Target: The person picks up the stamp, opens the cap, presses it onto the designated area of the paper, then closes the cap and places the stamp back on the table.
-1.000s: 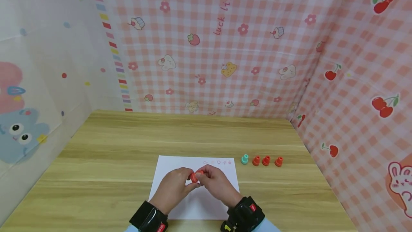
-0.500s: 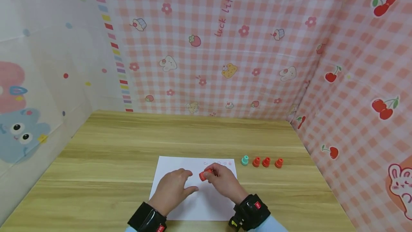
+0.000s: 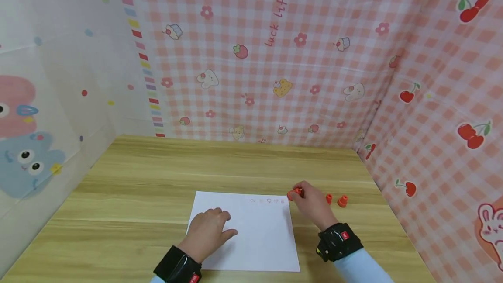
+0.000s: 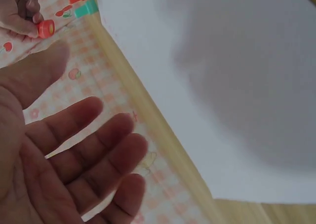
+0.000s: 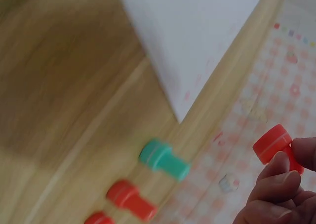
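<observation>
My right hand (image 3: 314, 206) pinches a small red stamp (image 5: 273, 144) between thumb and fingers, just beyond the far right corner of the white paper (image 3: 255, 243). In the right wrist view a turquoise stamp (image 5: 164, 160) stands on the table with a red stamp (image 5: 131, 199) beside it; from the head, my right hand covers the turquoise one. Over the paper's left part hovers my left hand (image 3: 207, 232), holding nothing, its fingers apart and loosely bent. Small faint reddish marks (image 3: 269, 201) form a row along the paper's far edge.
Another red stamp (image 3: 342, 201) stands at the right end of the row. The wooden table (image 3: 129, 213) reaches back to a pink checked cloth wall (image 3: 251, 77), with cloth at both sides too. Each wrist wears a black strap.
Both hands were together at the red stamp over the paper. My left hand has let go of it and drawn back slightly; my right has carried it rightward to the stamp row.
</observation>
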A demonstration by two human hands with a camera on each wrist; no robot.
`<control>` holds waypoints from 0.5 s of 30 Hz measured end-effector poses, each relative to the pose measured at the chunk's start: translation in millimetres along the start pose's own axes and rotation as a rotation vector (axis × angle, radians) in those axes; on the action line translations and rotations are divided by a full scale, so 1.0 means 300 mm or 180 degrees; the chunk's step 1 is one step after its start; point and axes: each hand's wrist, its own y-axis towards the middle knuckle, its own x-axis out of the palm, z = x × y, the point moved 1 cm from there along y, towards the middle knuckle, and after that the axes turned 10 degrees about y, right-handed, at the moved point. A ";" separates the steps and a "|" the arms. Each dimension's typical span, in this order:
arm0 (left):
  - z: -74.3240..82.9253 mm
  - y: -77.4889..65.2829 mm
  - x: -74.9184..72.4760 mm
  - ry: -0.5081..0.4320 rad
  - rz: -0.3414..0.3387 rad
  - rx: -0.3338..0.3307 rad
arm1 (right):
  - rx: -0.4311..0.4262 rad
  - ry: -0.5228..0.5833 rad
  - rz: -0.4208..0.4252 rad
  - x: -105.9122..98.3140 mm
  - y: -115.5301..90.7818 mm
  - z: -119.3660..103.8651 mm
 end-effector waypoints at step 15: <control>-0.016 -0.013 -0.006 0.0281 -0.0627 -0.0195 | -0.0154 -0.0691 0.0285 -0.290 0.072 0.173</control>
